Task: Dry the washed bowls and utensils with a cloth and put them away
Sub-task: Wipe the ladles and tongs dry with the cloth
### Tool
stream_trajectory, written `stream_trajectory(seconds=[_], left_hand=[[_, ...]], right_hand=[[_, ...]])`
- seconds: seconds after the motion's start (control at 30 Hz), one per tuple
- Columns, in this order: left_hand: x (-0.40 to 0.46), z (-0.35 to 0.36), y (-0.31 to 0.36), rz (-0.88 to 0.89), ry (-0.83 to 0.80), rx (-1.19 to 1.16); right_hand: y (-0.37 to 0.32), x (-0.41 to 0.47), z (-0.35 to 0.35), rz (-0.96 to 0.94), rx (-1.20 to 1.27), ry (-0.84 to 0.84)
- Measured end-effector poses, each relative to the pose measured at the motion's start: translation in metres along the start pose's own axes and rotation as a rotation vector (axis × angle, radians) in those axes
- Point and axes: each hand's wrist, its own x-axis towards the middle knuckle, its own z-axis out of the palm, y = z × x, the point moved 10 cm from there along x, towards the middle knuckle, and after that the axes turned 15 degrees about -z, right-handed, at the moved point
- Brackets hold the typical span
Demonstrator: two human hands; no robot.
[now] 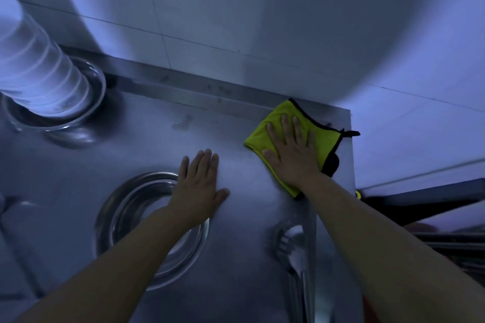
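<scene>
A yellow cloth (322,136) with black edging lies flat on the steel counter (162,139) near its far right corner. My right hand (291,149) presses flat on the cloth, fingers spread. My left hand (199,183) rests flat and open on the bare counter, just right of a steel bowl (126,217) that my left forearm partly covers. A steel fork (286,246) and a spoon (299,249) lie side by side at the near right of the counter.
A tall stack of white bowls (34,68) stands inside a glass bowl (86,113) at the far left. A tiled wall (262,21) rises behind the counter. The counter's right edge drops off beside a dark rack (433,207).
</scene>
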Motion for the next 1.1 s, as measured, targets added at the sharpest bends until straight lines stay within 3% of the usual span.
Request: stream_trajectory(seconds=[0.2,0.37,0.6,0.73,0.93,1.1], left_hand=[[-0.058,-0.062,-0.055,-0.125,0.229,-0.236],[-0.103,-0.059,-0.096,-0.283,0.235,-0.387],[-0.146,-0.037,-0.124,-0.227,0.188,-0.354],[-0.173,-0.041,-0.131,-0.168,0.239,-0.305],[-0.211,-0.046,-0.147,-0.215,0.266,-0.386],[-0.236,-0.026,-0.168,-0.283,0.175,-0.405]], right_hand=[[-0.046,-0.002,0.017,0.127,0.233,-0.228],[-0.111,-0.013,0.020,0.043,0.241,-0.299],[-0.183,-0.046,0.027,-0.105,0.158,-0.235],[-0.216,-0.078,0.038,-0.160,0.085,-0.175],[-0.259,-0.144,0.057,-0.182,0.037,-0.107],[-0.310,-0.192,0.070,-0.175,0.064,-0.083]])
